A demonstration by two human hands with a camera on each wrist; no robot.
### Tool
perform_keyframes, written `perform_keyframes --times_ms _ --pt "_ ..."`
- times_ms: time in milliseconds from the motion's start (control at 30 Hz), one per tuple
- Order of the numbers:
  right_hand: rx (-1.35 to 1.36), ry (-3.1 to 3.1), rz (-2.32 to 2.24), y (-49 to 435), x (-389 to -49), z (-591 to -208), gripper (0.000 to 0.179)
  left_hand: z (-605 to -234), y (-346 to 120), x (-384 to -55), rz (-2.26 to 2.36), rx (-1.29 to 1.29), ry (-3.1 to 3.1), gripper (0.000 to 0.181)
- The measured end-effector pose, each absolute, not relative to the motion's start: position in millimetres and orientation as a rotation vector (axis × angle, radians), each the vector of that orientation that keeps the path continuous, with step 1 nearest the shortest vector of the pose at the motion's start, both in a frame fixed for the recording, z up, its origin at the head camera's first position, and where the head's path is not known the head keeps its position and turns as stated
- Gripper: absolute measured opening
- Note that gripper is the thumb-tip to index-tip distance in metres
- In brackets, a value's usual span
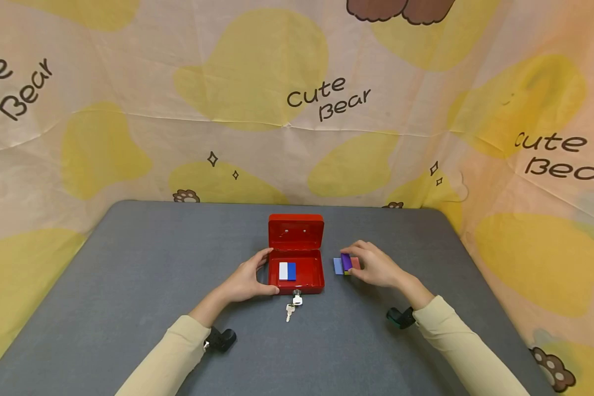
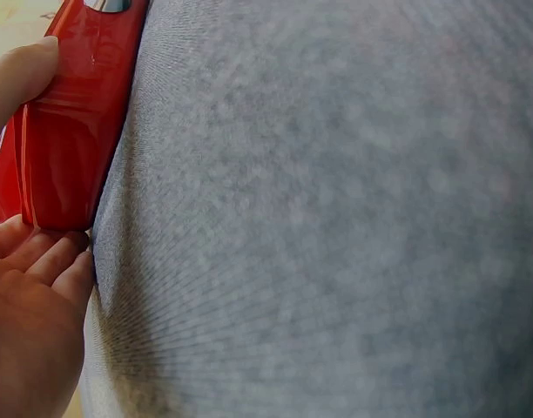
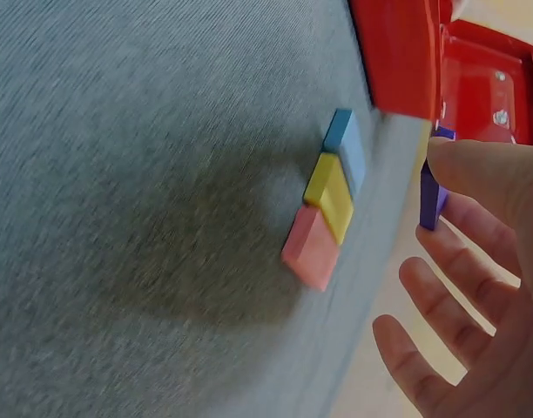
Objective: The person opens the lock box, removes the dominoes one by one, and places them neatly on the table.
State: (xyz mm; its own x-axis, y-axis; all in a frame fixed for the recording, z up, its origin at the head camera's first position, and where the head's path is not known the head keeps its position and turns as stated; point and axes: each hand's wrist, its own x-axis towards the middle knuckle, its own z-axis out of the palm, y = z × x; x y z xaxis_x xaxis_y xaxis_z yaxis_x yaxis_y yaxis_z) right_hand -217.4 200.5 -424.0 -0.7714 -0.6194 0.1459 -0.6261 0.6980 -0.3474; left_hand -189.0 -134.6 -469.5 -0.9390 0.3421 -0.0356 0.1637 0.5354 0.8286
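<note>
A red metal cash box [image 1: 308, 269] stands with its lid [image 1: 296, 234] raised. Inside, on the left of its floor, lie a white block [image 1: 283, 271] and a blue block [image 1: 291, 271] side by side. My left hand [image 1: 245, 279] holds the box by its left side, thumb at the front corner and fingers towards the back. My right hand [image 1: 376, 267] pinches a purple block [image 3: 430, 200] between thumb and fingers, raised over the table right of the box. Below it, a light blue block [image 3: 345, 148], a yellow block [image 3: 330, 196] and a pink block [image 3: 311, 248] lie in a row.
Two keys [image 1: 290, 312] hang from the lock at the box's front, one in the keyhole. The grey table [image 1: 153, 264] extends around it. A patterned cloth [image 1: 257, 71] rises behind the table and at its sides.
</note>
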Motion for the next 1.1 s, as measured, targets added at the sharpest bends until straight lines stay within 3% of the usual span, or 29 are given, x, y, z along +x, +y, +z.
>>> perform_keyframes --times_ms 1100 --pt "0.927 -2.952 0.575 240 -223 -448 0.045 -466 -135 -186 1.385 0.437 2.564 0.092"
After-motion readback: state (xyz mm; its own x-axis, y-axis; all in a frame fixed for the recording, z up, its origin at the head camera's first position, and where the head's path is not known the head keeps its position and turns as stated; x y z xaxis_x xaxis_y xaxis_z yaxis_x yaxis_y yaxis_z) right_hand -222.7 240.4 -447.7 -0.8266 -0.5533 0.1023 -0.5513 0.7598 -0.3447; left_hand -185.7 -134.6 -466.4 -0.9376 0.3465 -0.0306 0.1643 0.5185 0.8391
